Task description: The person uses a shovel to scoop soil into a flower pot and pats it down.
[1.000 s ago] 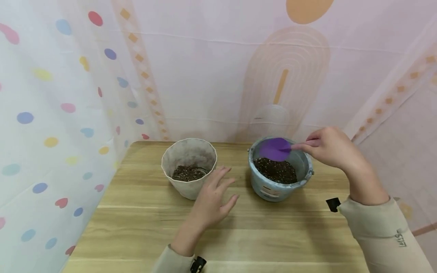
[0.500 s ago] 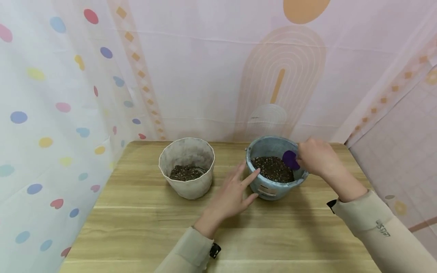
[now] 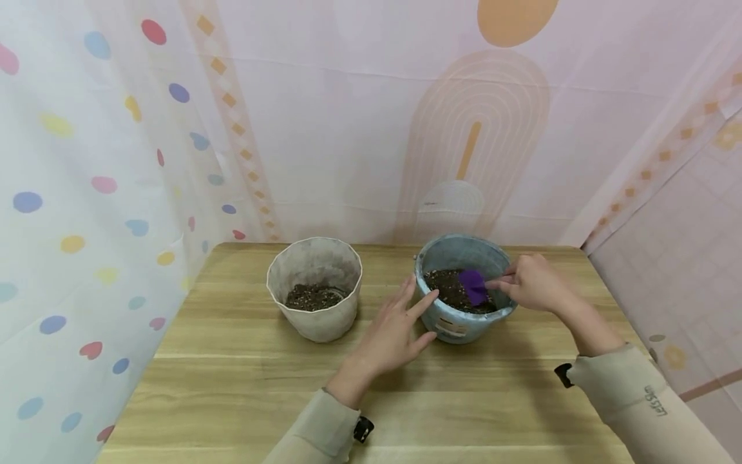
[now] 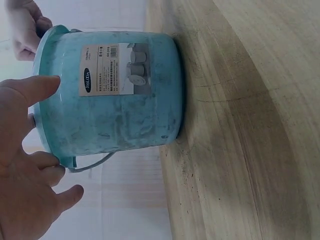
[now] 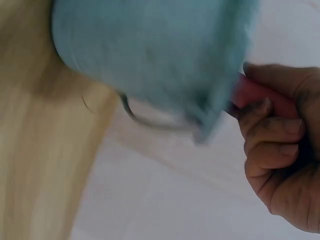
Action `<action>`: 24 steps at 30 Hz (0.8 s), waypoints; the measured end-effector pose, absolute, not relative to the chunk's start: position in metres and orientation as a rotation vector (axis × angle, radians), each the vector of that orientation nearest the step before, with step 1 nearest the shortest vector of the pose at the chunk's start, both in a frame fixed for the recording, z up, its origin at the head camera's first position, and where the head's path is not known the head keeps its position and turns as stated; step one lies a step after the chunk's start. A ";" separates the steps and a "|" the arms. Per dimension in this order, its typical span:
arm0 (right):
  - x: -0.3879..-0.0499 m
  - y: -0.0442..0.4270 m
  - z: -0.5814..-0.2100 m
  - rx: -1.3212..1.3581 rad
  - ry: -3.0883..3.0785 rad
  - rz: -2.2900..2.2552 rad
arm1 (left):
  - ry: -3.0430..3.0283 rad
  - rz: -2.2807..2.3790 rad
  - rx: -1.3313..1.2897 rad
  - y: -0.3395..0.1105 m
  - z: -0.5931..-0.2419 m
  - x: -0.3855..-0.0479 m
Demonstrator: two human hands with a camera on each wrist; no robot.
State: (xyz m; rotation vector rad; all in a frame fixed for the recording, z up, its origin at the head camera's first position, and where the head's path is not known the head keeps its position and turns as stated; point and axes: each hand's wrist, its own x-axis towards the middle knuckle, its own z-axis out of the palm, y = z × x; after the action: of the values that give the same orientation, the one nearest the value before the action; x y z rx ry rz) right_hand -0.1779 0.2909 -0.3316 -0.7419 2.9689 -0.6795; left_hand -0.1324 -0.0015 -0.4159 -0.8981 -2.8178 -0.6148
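Note:
A blue bucket [image 3: 458,325] part-filled with dark soil [image 3: 449,288] stands on the right of the table, its label facing the left wrist view. My right hand [image 3: 536,283] grips a small trowel by its pink handle [image 5: 267,97] at the bucket's right rim. The purple trowel blade [image 3: 474,287] is inside, against the soil. With fingers spread, my left hand [image 3: 391,335] touches the bucket's left rim; in the left wrist view the thumb and fingers lie along that rim. Left of the bucket is a whitish pot [image 3: 321,322] with a little soil [image 3: 313,297] at its bottom.
The wooden table [image 3: 232,386] ends at a hanging curtain [image 3: 348,148] behind both containers. A dotted curtain [image 3: 87,258] hangs along the left side. The bucket's wire handle [image 5: 150,122] hangs down at its side.
My left hand has moved right from beside the whitish pot to the bucket's rim. The right hand has lowered the trowel from above the bucket into it, the blade now at the soil.

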 end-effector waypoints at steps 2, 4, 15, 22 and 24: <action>-0.177 0.287 -0.334 -0.726 2.944 -0.745 | -2.817 -0.576 -0.899 -0.002 -0.415 -0.131; -0.175 0.284 -0.335 -0.699 2.911 -0.823 | -2.804 -0.516 -0.917 -0.002 -0.412 -0.129; -0.170 0.280 -0.346 -0.428 2.697 -1.133 | -2.810 -0.586 -0.939 -0.005 -0.405 -0.127; -0.168 0.289 -0.348 -0.315 2.563 -1.296 | -2.833 -0.678 -0.934 -0.007 -0.405 -0.128; -0.167 0.294 -0.348 -0.310 2.515 -1.360 | -2.834 -0.688 -0.934 -0.008 -0.406 -0.128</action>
State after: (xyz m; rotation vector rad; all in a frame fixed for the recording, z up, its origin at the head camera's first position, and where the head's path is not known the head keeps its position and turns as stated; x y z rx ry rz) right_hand -0.1671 0.2941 -0.3482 -0.3099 2.5154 -1.3601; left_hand -0.1276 -0.0076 -0.4057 -0.9336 -2.8337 -0.6883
